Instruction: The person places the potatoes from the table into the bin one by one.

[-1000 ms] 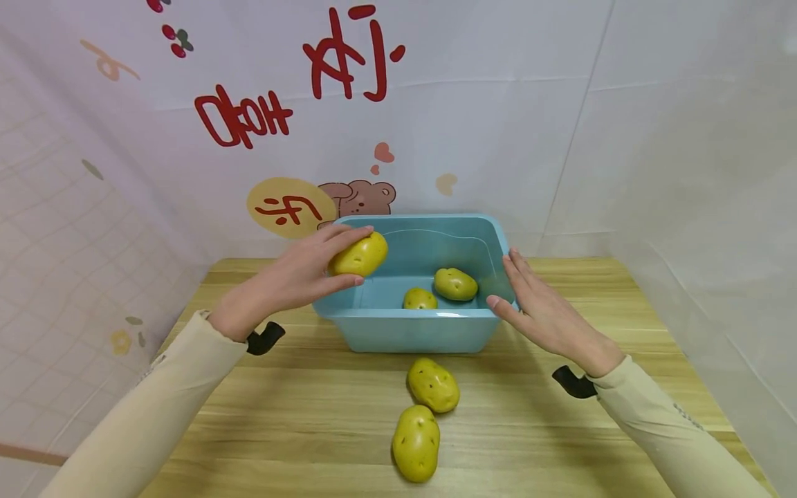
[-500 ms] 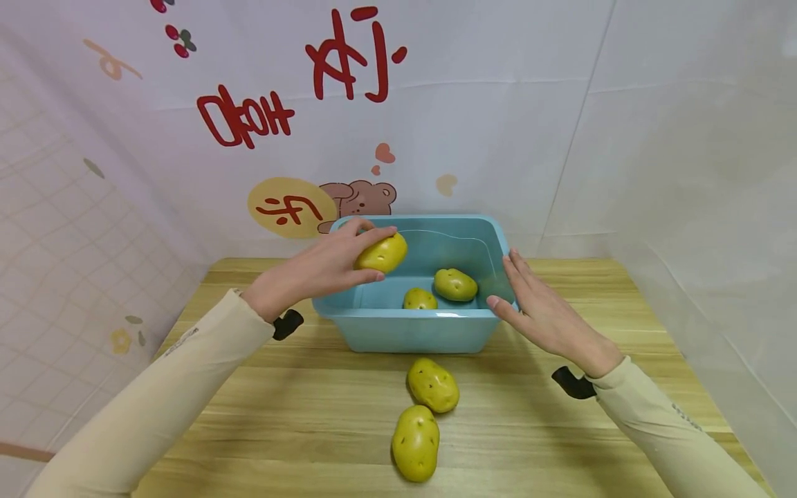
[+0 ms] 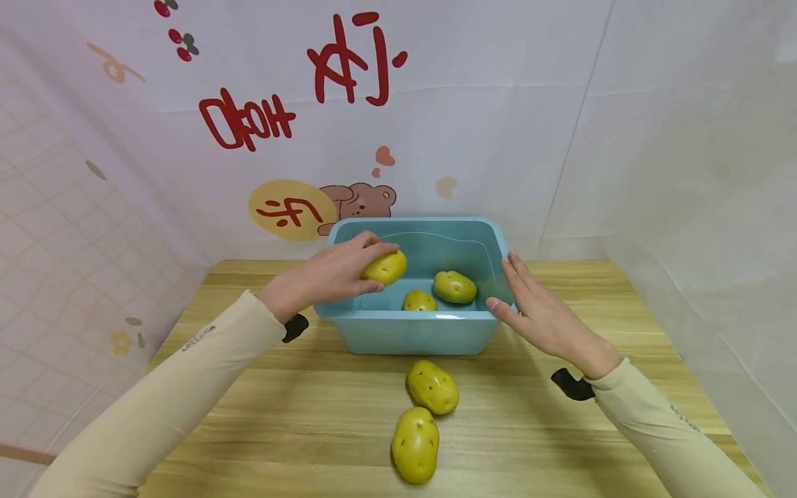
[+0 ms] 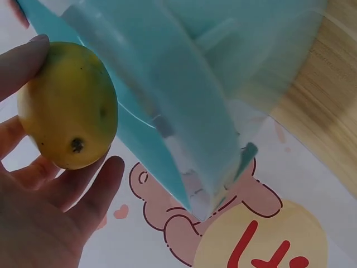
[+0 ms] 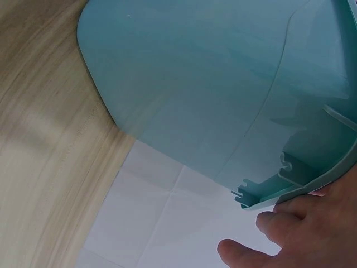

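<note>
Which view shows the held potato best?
The left wrist view: the potato appears large and mostly uncovered in the left hand. The head view shows it smaller, partly hidden by that hand; the right wrist view doesn't show it.

The tabletop [image 3: 280, 415] has a wood-grain finish. Behind it, a white sheet [image 3: 467, 124] bears red characters [image 3: 382, 69], 2 cherry motifs [image 3: 175, 36], 1 brown bear [image 3: 370, 201] adjoining 1 yellow disc [image 3: 292, 209], and 2 pink hearts [image 3: 385, 156]. Left side: pale grid lines [image 3: 62, 214], 1 yellow flower [image 3: 120, 342].
</note>
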Tool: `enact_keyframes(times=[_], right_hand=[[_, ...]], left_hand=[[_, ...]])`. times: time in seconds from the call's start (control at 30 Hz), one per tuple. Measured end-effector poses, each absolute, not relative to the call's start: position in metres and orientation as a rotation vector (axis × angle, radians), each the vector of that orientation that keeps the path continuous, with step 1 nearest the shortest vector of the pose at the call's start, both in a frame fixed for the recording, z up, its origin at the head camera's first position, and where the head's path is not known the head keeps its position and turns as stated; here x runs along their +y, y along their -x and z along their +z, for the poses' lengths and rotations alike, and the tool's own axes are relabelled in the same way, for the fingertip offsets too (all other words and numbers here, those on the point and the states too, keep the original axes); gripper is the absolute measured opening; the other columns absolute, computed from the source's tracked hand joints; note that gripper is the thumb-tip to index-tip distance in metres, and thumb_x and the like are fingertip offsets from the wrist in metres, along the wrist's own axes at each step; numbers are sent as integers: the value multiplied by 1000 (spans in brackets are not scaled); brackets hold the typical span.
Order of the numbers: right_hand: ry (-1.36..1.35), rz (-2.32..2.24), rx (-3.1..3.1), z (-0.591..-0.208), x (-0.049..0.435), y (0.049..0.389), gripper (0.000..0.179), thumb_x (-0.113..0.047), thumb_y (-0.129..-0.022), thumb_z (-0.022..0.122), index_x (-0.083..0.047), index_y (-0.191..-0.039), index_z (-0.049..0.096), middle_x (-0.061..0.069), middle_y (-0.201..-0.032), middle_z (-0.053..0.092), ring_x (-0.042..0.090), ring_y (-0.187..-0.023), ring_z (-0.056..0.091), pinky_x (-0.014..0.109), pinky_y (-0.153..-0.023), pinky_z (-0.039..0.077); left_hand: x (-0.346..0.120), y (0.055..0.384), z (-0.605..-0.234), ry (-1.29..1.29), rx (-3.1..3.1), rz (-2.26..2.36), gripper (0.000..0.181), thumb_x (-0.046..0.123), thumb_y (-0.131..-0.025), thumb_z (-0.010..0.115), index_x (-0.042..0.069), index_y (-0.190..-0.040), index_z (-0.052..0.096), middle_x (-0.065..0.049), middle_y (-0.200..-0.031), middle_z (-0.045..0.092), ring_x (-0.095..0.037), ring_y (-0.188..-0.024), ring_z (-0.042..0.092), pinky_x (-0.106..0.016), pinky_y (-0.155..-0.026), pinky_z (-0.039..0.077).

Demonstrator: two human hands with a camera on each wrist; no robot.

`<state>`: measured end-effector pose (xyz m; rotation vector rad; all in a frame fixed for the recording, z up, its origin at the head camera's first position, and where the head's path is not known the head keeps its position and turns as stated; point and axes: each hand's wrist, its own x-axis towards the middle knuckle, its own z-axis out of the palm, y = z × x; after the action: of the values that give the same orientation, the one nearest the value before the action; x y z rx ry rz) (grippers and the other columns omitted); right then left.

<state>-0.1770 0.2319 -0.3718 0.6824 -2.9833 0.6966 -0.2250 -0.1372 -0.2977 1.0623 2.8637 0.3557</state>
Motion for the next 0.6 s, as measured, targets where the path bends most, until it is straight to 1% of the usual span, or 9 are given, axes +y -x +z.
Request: enact_keyframes(times=[0.2,0.3,0.4,0.47,0.6], right_hand=[[-697,706,-2979,-372,232,177,86,-54,-108,44,-5,-166,4,9,-173,-6,36,-158,5,62,-122,19],[-697,702,-2972,-373,232,177,86,-54,-108,44,-5,-166,4,9,-173,-6,36,-158,6,62,-122,20],[-698,697,-2973,-373,232,178,86,-54,-108,44,-5,-166,4,9,-173,-6,36,-158,6,61,-122,20],[-694,699,-2975,-373,232,178,86,-55,-108,43,-5,-166,4,9,-173,-6,35,-159,6,61,-122,20],[-692,700,-2981,-372,232,177,86,-55,-108,43,-5,-166,3,8,-173,-7,35,-159,5,62,-122,20]], left_hand=[[-137,224,-300,-1031,2857,320,70,29,-97,75,14,-158,43,-16,-145,49,-28,-114,58,-43,-91,55],[-137,224,-300,-1027,2839,329,72,29,-100,72,11,-160,38,-17,-151,45,-31,-126,55,-47,-101,52],[-139,223,-299,-1001,2827,335,77,36,-101,68,11,-164,30,-18,-161,36,-35,-141,45,-53,-112,43],[-140,222,-298,-979,2825,339,81,42,-102,66,12,-165,25,-18,-166,28,-36,-148,37,-56,-117,37],[-143,219,-298,-968,2826,347,84,53,-102,61,14,-166,23,-17,-170,21,-37,-153,28,-60,-119,30]])
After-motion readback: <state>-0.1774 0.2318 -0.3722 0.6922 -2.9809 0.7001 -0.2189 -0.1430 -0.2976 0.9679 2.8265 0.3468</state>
